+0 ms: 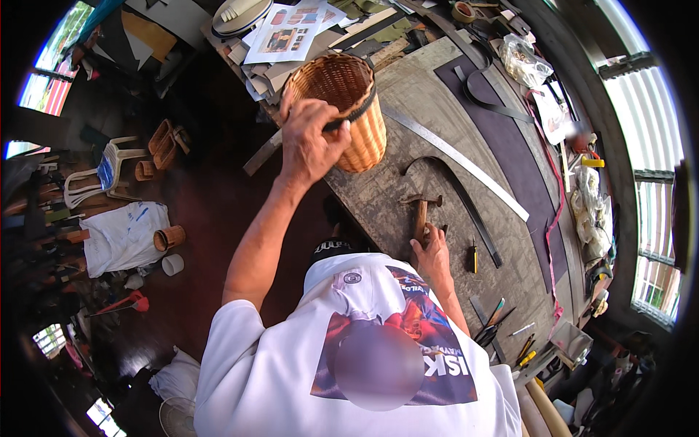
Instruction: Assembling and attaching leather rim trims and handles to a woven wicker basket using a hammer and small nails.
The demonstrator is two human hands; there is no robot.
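Observation:
My left hand [309,137] pinches the rim of a round woven wicker basket [368,135], its fingers closed over a dark strip [362,108] that runs along the rim. The basket is tilted, mouth up and away from me, over the left edge of the workbench. Lower down, my right hand [435,255] is closed at the handle end of a hammer [420,217] that lies on the bench. A loose black strap [462,195] curves beside the hammer. Just right of my right hand is a small yellow-and-black screwdriver-like tool [474,256].
A metal ruler [459,162] and a dark leather sheet [502,135] lie across the worn workbench [408,80]. Printed sheets [287,33] and scraps cover its far end. Scissors [491,331] rest at the right. A white plastic chair [109,171] and other baskets [164,142] stand on the left.

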